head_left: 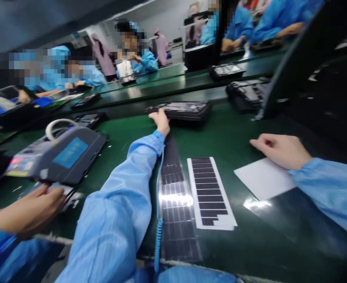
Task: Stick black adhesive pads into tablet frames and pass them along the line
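Note:
Stretched far forward, my left hand [161, 121] grips the left end of a flat black device [188, 111] with exposed inner parts. A blue coiled cord [158, 236] runs down from that wrist. My right hand [284, 150] is closed, thumb and forefinger pressed together, above a blank white sheet [264, 179]; whatever it may hold is too small to make out. Between my arms lies a white sheet of black rectangular stickers [207, 188], some gone from its lower end. Left of it is a dark, glossy strip [178, 212] marked in rectangles.
At left, a co-worker's hand [28, 208] works beside a grey machine [70, 155] with a blue label. More black devices [250, 92] sit along the green bench [220, 133]. A dark slanted post [291, 67] rises at right. Several people in blue work across the line.

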### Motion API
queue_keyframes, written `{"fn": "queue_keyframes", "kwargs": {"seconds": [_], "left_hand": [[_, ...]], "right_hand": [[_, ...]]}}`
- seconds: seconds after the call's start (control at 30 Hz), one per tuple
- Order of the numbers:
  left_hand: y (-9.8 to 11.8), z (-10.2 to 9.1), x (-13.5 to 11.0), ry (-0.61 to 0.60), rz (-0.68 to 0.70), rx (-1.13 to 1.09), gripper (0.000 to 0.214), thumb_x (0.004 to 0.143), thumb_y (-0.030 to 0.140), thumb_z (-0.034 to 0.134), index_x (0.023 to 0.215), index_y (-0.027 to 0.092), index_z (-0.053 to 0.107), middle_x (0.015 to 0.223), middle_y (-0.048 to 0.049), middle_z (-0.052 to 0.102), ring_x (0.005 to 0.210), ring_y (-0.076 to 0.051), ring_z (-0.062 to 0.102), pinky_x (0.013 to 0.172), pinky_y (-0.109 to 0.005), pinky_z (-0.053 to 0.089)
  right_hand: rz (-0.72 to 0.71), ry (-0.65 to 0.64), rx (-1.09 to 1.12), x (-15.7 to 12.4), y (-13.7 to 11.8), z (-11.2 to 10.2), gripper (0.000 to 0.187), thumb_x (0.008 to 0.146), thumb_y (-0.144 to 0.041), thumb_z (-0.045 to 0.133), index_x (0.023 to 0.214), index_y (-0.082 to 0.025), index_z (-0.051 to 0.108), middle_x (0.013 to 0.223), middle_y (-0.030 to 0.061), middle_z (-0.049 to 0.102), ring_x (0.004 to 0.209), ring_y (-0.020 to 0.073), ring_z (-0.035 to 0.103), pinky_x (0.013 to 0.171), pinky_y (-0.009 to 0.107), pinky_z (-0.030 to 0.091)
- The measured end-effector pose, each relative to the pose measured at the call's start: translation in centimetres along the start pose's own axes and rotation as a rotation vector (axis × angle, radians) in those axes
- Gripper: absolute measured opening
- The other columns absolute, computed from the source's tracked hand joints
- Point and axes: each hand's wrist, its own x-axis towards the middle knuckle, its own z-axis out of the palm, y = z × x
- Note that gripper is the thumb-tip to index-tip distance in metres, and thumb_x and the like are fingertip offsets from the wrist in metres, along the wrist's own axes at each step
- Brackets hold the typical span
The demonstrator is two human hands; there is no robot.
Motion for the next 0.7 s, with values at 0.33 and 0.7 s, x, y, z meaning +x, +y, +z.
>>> {"fn": "queue_keyframes", "kwargs": {"seconds": [0.33, 0.7], "left_hand": [[-1.0, -1.5, 0.4, -0.54, 0.101, 0.477, 0.01, 0.074, 0.02, 0.051, 0.07, 0.013, 0.057, 0.073, -0.0045, 0.062, 0.076, -0.014, 0.06, 0.077, -0.027, 0.048], [1.8, 0.2, -4.4, -0.979, 0.419, 0.831, 0.023, 0.07, 0.03, 0.051, 0.071, 0.014, 0.067, 0.068, -0.0012, 0.064, 0.067, -0.014, 0.054, 0.07, -0.025, 0.041]], "right_hand": [[-0.026, -0.022, 0.044, 1.0, -2.1, -1.0, 0.029, 0.076, -0.031, 0.054, 0.052, -0.018, 0.044, 0.053, 0.0002, 0.051, 0.052, 0.0115, 0.045, 0.059, 0.026, 0.034], [-0.046, 0.105, -0.116, 4.9, -0.5, -3.4, 0.016, 0.076, -0.014, 0.047, 0.078, -0.014, 0.063, 0.082, 0.0078, 0.065, 0.079, 0.0204, 0.06, 0.077, 0.03, 0.044]]}}
